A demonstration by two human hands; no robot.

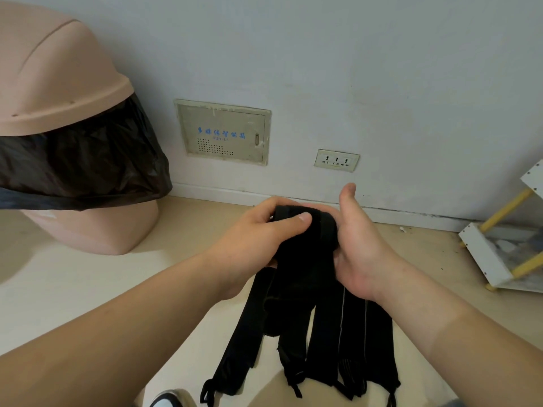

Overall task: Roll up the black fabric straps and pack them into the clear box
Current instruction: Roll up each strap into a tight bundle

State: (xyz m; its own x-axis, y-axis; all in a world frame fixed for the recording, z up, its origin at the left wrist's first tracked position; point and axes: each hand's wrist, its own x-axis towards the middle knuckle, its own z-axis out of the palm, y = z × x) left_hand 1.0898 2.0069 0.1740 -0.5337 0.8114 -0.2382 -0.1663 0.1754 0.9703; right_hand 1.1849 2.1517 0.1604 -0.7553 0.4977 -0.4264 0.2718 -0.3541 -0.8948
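Both hands hold one black fabric strap [302,254] in the air above the floor, its top end partly rolled. My left hand [258,239] grips the roll from the left, thumb pressed across its front. My right hand [358,239] cups the roll from the right, thumb raised; its fingers are hidden behind the fabric. The strap's loose tail hangs down. Several more black straps [352,342] lie side by side on the floor below the hands. The clear box is not in view.
A beige swing-lid trash bin [58,92] lined with a black bag stands at the left by the wall. A white and yellow rack [499,254] sits at the right. A wall panel [223,132] and socket [336,160] are behind. A shoe [169,399] shows at the bottom.
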